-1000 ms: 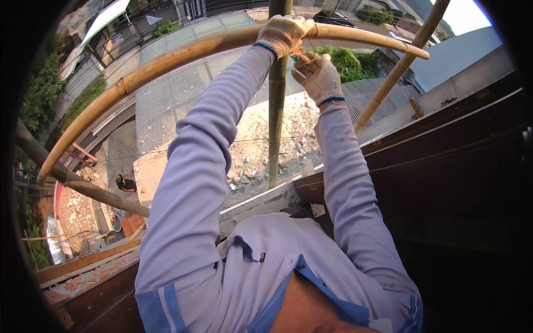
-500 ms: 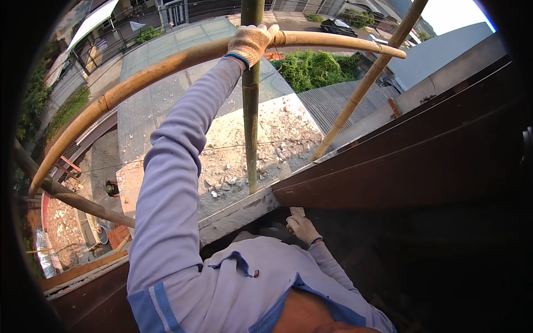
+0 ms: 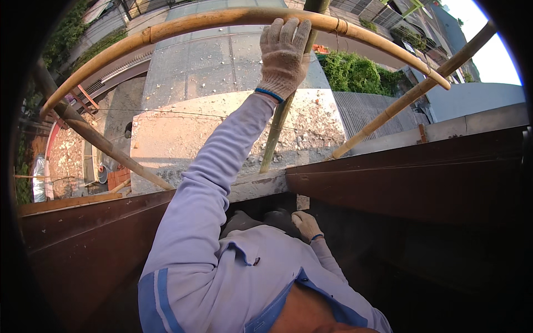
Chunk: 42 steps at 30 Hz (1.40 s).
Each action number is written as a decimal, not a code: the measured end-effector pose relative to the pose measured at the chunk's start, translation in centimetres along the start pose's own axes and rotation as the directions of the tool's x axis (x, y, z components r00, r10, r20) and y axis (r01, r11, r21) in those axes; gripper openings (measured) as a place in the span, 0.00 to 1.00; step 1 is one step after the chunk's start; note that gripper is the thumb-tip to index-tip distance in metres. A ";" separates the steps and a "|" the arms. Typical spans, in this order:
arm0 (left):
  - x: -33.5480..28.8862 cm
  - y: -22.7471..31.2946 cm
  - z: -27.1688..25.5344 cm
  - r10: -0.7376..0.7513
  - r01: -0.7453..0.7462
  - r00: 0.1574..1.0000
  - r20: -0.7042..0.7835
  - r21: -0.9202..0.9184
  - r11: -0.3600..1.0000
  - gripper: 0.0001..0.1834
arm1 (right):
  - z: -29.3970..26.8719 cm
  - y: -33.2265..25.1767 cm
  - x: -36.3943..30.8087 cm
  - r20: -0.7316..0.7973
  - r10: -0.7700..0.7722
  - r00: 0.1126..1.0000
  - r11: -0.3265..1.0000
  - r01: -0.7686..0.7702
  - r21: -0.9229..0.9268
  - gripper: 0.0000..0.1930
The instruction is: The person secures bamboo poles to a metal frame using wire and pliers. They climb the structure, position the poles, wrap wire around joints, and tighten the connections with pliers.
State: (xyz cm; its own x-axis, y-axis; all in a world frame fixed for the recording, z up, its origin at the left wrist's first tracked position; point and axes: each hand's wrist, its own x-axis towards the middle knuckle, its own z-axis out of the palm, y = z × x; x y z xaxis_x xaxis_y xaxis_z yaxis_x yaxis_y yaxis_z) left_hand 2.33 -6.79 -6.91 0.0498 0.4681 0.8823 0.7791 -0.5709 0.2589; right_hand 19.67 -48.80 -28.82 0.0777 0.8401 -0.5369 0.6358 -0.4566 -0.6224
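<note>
**Reaching Up to the Long Bamboo Pole (image 3: 216, 18)**

Reaches up with the left hand (image 3: 282, 58), with the grip apart, and overlaps the lower edge of the long bamboo pole with the fingertips, just beside the upright pole (image 3: 277, 127) — cannot tell contact from this angle. Shows the long bamboo pole passing in front of the upright pole near the top and crossing the slanting pole (image 3: 388, 114) near the right end. Holds the right hand (image 3: 308, 226) low, just beside the shirt front (image 3: 277, 244), with fingers bent — cannot tell whether clamped on anything.
</note>
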 end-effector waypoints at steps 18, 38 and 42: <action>-63.3 24.6 -44.4 -0.904 0.845 -0.415 0.102 0.411 -0.341 0.17 | 1.1 6.6 12.5 0.756 -0.199 0.624 0.706 0.626 -0.331 0.19; -35.3 8.0 -47.6 -0.925 0.973 0.221 -0.310 0.007 0.230 0.34 | 2.3 -28.2 7.2 0.615 -0.625 0.481 0.781 0.376 0.499 0.25; -20.9 9.1 -49.7 -0.483 0.652 0.730 -0.484 0.280 0.704 0.49 | 2.0 -27.2 9.3 0.554 -0.720 0.418 0.694 0.408 0.593 0.25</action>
State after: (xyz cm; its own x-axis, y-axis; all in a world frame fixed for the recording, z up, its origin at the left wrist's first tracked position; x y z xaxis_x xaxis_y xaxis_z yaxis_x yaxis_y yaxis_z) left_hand -22.63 -55.31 -3.49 -0.6424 0.2910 0.7090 0.7564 0.0921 0.6476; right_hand 1.55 -29.18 -17.99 -0.8505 0.5179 -0.0921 0.0172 -0.1476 -0.9889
